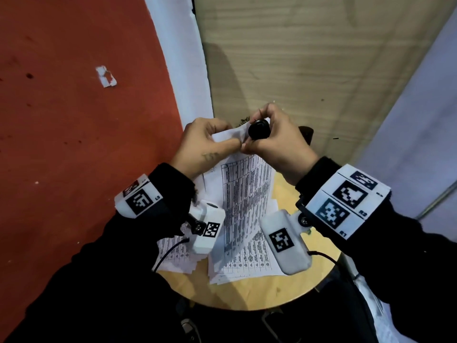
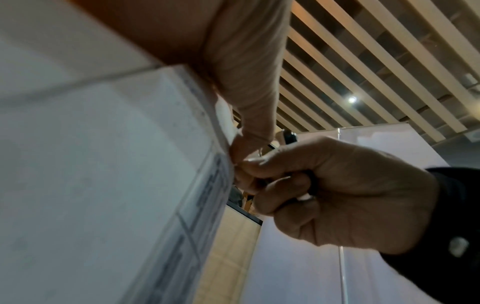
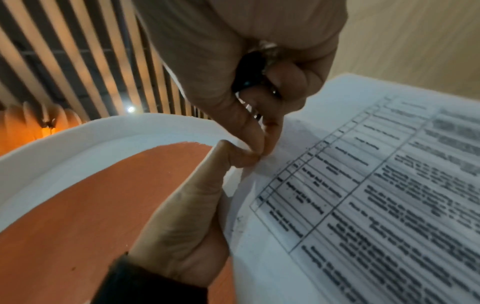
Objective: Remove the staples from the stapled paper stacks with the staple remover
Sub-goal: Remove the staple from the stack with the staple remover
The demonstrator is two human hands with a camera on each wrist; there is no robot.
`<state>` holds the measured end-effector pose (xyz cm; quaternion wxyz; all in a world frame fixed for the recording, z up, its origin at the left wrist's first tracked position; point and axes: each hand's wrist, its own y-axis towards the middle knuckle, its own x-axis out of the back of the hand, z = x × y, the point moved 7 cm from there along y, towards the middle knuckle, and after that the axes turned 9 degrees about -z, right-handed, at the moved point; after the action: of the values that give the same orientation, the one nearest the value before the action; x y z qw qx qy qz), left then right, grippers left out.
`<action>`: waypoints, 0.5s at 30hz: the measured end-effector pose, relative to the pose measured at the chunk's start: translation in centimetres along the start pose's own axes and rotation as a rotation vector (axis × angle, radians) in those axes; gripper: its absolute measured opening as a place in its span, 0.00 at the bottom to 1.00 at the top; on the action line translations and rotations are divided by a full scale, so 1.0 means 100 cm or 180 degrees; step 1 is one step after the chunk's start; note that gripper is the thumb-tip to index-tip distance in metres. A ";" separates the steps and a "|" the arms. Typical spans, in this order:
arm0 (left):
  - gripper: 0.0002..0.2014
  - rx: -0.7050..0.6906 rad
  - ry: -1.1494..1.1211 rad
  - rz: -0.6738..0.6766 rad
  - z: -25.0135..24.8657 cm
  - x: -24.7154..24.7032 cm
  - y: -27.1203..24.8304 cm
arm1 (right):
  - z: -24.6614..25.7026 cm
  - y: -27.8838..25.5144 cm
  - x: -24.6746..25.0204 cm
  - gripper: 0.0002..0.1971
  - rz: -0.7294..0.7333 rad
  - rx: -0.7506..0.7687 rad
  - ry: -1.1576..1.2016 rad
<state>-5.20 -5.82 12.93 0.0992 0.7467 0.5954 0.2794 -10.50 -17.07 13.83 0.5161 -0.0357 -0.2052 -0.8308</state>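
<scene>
My left hand (image 1: 231, 137) pinches the top corner of a stapled stack of printed sheets (image 1: 244, 191) and holds it lifted off the round wooden table (image 1: 249, 293). My right hand (image 1: 254, 142) grips a black staple remover (image 1: 258, 129) and its fingertips meet the same corner. In the right wrist view the right hand (image 3: 262, 142) holds the black tool (image 3: 249, 70) in its palm, beside the left hand's fingertips (image 3: 244, 158) on the paper (image 3: 363, 195). In the left wrist view the left hand (image 2: 241, 142) and right hand (image 2: 337, 195) touch at the paper's edge (image 2: 218, 164). The staple itself is hidden.
Loose printed sheets (image 1: 173, 253) and another pile (image 1: 249, 264) lie on the table under my wrists. A torn paper scrap (image 1: 106, 76) lies on the red floor at the left. A white partition (image 1: 408, 107) stands at the right.
</scene>
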 end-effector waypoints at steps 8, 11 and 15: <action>0.08 -0.0952 0.0814 -0.0246 -0.025 0.000 -0.006 | -0.026 0.003 0.001 0.15 0.0359 -0.1196 0.0711; 0.16 -0.1117 0.1076 -0.0334 -0.023 -0.001 -0.005 | -0.034 0.004 0.000 0.16 0.0322 -0.1555 0.0930; 0.16 -0.1399 0.1526 -0.0386 -0.029 -0.007 -0.008 | -0.040 0.002 -0.003 0.12 0.0356 -0.1831 0.1196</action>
<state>-7.51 -6.75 14.71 0.1314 0.5837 0.5707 0.5625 -9.60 -18.40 10.21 0.5584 -0.0373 0.1382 -0.8171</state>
